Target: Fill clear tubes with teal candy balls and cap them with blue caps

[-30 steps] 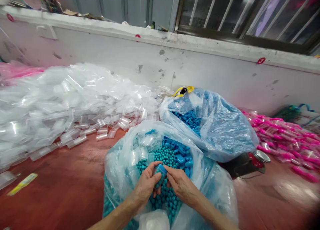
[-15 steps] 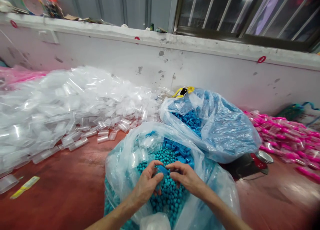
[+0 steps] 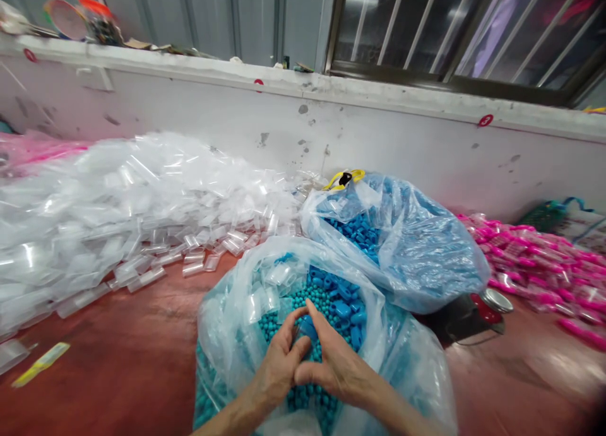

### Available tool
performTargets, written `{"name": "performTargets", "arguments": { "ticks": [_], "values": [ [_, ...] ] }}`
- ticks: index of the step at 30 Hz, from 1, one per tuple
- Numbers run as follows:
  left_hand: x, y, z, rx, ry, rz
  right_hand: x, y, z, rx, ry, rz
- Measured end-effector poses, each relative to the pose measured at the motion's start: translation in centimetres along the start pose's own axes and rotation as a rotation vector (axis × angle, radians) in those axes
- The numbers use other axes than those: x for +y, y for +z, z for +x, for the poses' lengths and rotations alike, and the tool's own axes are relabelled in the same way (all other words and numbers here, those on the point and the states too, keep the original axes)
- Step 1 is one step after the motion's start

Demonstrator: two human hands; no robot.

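Observation:
Both hands are over an open clear bag point(image 3: 222, 316) of small teal beads point(image 3: 310, 294). My left hand point(image 3: 283, 354) has its fingers curled round a blue plastic piece point(image 3: 307, 329). My right hand point(image 3: 331, 360) meets it from the right, its fingers arched over the same piece and its thumb near my left thumb; whether it grips the piece is hidden. Inside the bag, blue plastic parts point(image 3: 341, 310) lie at the right, and clear plastic sleeves point(image 3: 279, 275) at the upper left.
A heap of clear sleeves point(image 3: 142, 202) covers the left. Behind stands a second bag point(image 3: 426, 247) with blue parts. Pink packed items point(image 3: 544, 259) and a silver-lidded container point(image 3: 497, 301) are at the right. A yellow strip point(image 3: 41, 364) lies at the left.
My right hand has moved left and closer against my left hand, its fingers now over the blue piece. The view has shifted slightly.

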State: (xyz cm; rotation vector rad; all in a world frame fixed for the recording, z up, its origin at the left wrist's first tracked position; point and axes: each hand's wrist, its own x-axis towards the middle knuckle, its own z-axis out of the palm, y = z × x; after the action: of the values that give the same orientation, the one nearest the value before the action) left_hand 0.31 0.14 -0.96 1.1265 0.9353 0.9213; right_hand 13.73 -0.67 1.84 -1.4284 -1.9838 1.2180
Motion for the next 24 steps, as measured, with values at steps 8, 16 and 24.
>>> {"name": "performTargets", "arguments": {
  "ticks": [8,16,24],
  "values": [
    [0.5,0.1,-0.2,-0.007,0.029,-0.025,-0.2,1.9,-0.1,0.210,-0.111,-0.254],
    [0.8,1.4,-0.2,0.093,0.106,0.003,-0.2,2.3,0.1,0.181,-0.158,-0.433],
    [2.3,-6.1,-2.8,0.252,0.088,0.698,1.4,1.1,-0.3,0.150,-0.084,-0.090]
  ]
}}
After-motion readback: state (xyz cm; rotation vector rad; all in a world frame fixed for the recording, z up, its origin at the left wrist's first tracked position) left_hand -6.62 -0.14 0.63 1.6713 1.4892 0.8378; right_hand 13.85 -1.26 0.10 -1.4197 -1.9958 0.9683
